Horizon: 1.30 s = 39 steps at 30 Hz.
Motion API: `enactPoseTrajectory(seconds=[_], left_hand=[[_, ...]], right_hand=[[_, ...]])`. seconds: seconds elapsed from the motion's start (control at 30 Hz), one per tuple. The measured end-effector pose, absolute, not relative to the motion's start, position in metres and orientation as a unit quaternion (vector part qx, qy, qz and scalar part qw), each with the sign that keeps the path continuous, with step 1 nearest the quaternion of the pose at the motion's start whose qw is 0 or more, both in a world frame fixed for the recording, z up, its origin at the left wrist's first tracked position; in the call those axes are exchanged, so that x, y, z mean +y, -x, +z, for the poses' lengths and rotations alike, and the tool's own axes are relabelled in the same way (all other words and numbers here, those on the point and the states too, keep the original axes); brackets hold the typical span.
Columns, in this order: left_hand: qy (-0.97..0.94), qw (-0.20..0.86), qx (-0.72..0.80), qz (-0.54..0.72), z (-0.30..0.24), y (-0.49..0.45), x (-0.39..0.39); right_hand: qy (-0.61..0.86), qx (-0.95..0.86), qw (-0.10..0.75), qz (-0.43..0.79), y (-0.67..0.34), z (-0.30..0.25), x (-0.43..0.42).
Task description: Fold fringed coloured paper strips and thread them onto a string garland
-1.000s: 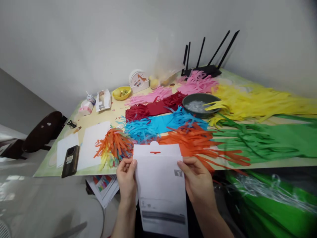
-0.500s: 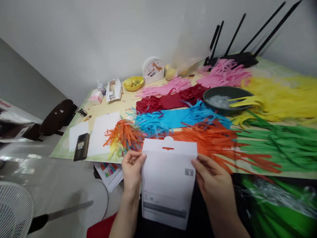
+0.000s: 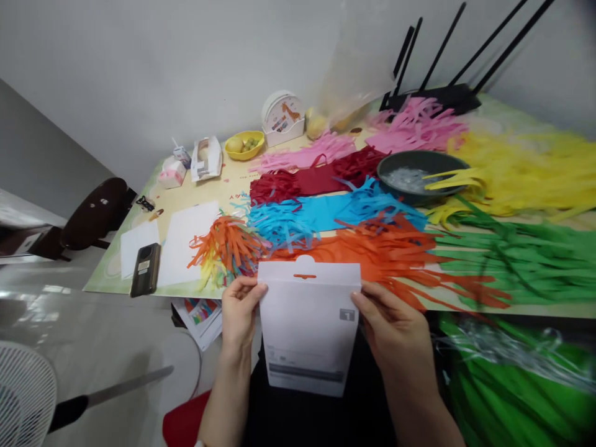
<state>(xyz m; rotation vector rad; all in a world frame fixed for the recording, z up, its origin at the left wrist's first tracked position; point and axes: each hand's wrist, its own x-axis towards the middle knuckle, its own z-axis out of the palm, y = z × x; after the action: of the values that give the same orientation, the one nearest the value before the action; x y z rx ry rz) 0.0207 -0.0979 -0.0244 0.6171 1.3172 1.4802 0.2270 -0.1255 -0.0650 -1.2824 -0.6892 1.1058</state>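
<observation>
I hold a flat white packet (image 3: 307, 323) with an orange hanging slot at its top, just in front of the table's near edge. My left hand (image 3: 239, 310) grips its left edge, thumb on the front. My right hand (image 3: 395, 326) grips its right edge beside a small grey square label. Behind the packet lie fringed orange paper (image 3: 386, 254) and a mixed bundle of orange, yellow and blue strips (image 3: 226, 248).
The table (image 3: 139, 273) carries fringed blue, dark red, pink, yellow and green paper, a dark bowl (image 3: 421, 174), a black phone (image 3: 145, 269) on white sheets, a yellow fruit bowl (image 3: 243, 144) and a black router (image 3: 433, 96). A white fan (image 3: 23, 397) stands low at left.
The view has swung and moved closer to the table. The packet sits a little higher and tilted back, so it looks shorter. Both hands keep their grip on its edges.
</observation>
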Motion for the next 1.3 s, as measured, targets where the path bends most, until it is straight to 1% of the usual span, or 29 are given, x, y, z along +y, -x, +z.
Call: enactPoseTrajectory(seconds=[0.2,0.37,0.47,0.7,0.87,0.93,1.0,1.13,1.2,1.3], left_hand=[[-0.258,0.517,0.535,0.616,-0.026,-0.015,-0.096],[-0.28,0.507,0.548,0.604,-0.022,-0.01,-0.095],[-0.302,0.506,0.551,0.591,-0.02,-0.008,-0.098],[-0.324,0.513,0.544,0.579,-0.022,-0.01,-0.104],[-0.348,0.498,0.535,0.587,-0.022,-0.007,-0.105],[-0.373,0.49,0.532,0.581,-0.02,-0.003,-0.103],[-0.402,0.497,0.53,0.558,-0.017,0.003,-0.101],[-0.469,0.543,0.521,0.463,-0.009,0.015,-0.091],[-0.518,0.547,0.516,0.408,-0.004,0.021,-0.087],[-0.615,0.522,0.485,0.338,0.002,0.026,-0.085]], right_hand=[[0.542,-0.319,0.609,0.483,-0.226,-0.055,-0.126],[0.501,-0.323,0.606,0.527,-0.23,-0.049,-0.126],[0.5,-0.325,0.596,0.537,-0.233,-0.05,-0.127],[0.546,-0.302,0.595,0.506,-0.232,-0.056,-0.133],[0.543,-0.344,0.597,0.479,-0.23,-0.049,-0.133],[0.538,-0.378,0.58,0.48,-0.234,-0.042,-0.129],[0.525,-0.423,0.55,0.492,-0.24,-0.037,-0.124],[0.477,-0.51,0.49,0.522,-0.254,-0.034,-0.113],[0.457,-0.562,0.466,0.508,-0.26,-0.035,-0.111],[0.417,-0.638,0.445,0.47,-0.268,-0.037,-0.111]])
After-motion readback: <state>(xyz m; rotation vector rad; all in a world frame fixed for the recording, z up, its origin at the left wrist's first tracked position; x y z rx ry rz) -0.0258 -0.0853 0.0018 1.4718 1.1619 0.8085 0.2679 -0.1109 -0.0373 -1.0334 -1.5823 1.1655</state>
